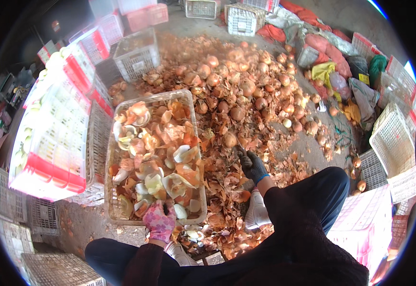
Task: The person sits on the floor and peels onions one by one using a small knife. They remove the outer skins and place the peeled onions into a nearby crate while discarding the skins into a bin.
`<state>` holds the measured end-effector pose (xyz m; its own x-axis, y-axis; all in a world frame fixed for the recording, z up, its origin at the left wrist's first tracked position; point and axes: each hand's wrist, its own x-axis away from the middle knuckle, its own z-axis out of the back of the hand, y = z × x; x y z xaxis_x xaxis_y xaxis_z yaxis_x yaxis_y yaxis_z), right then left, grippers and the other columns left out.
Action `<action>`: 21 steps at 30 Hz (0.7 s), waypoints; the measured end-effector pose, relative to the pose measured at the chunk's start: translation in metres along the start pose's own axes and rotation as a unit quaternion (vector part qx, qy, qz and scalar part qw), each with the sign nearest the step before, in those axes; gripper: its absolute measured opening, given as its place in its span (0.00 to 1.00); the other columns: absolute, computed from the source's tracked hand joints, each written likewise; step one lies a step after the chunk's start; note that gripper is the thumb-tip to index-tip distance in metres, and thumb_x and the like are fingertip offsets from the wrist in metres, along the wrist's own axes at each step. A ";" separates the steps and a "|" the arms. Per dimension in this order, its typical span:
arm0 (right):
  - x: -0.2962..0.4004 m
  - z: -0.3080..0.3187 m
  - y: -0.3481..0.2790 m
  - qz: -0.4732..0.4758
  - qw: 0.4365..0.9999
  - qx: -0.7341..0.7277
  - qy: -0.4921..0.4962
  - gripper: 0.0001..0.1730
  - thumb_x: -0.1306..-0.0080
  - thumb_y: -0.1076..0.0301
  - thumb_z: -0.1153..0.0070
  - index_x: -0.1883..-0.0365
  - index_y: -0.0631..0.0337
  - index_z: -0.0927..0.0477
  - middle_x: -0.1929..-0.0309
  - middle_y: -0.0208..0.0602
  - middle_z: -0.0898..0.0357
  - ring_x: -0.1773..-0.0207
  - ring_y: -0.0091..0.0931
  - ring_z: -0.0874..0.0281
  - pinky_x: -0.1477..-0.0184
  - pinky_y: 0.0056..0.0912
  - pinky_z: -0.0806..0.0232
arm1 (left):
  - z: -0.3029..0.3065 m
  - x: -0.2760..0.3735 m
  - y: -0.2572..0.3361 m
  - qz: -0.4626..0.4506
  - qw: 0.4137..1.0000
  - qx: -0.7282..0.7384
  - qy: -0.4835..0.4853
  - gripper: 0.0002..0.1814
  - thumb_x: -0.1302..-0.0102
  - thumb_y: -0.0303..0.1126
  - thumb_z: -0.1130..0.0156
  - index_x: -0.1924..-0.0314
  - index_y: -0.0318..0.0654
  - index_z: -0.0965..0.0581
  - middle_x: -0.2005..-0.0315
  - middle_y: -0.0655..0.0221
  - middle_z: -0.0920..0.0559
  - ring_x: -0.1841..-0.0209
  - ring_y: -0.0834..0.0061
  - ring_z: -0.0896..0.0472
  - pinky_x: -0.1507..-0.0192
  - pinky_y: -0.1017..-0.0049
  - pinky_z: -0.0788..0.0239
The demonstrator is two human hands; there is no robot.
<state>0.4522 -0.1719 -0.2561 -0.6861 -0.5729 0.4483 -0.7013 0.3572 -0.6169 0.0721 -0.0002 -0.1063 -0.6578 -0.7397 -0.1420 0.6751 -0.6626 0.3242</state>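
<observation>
My left hand (161,221), in a pink floral glove, reaches over the near rim of a plastic crate (201,171). Its fingers are among onion skins (154,164) and pale peeled layers that fill the crate. Whether they grip any of these is hard to make out. To the right, my right hand (252,165) wears a dark grey glove with a blue cuff. It is closed around a thin tool, seemingly a small knife (239,146), mostly hidden by the fingers. Just beyond its tip lies a brown onion (229,139) on loose skins.
A large heap of unpeeled onions (247,87) spreads ahead over the floor. Stacked crates of peeled onions (56,128) stand at left. Sacks (329,50) and more crates (394,139) line the right side. My white shoes (256,211) rest amid fallen skins.
</observation>
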 end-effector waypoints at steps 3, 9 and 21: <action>0.010 -0.032 -0.026 0.105 0.990 0.071 -0.058 0.19 0.22 0.58 0.58 0.49 0.67 0.27 0.70 0.32 0.24 0.79 0.17 0.32 0.85 0.15 0.38 | -0.006 -0.006 0.011 0.004 1.000 0.010 -0.001 0.19 0.40 0.47 0.39 0.63 0.37 0.21 0.66 0.55 0.17 0.60 0.53 0.18 0.57 0.58 0.26; 0.084 -0.156 -0.097 0.114 0.978 0.135 -0.112 0.19 0.25 0.58 0.48 0.45 0.64 0.25 0.64 0.34 0.20 0.73 0.18 0.29 0.79 0.21 0.35 | -0.005 -0.004 0.007 0.006 0.998 -0.031 0.056 0.19 0.37 0.49 0.40 0.69 0.38 0.20 0.70 0.56 0.17 0.65 0.54 0.17 0.61 0.60 0.25; 0.009 -0.042 -0.011 0.081 0.829 0.544 0.106 0.19 0.36 0.59 0.36 0.62 0.71 0.19 0.78 0.37 0.22 0.77 0.28 0.24 0.73 0.36 0.29 | 0.004 -0.004 0.017 -0.013 0.998 -0.004 0.066 0.16 0.38 0.46 0.38 0.70 0.40 0.23 0.71 0.58 0.18 0.66 0.53 0.18 0.63 0.59 0.27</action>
<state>0.4453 -0.1494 -0.2182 -0.8535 -0.3987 0.3355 -0.0871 -0.5257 -0.8462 0.0851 -0.0079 -0.0962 -0.6257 -0.7311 -0.2721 0.6620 -0.6821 0.3106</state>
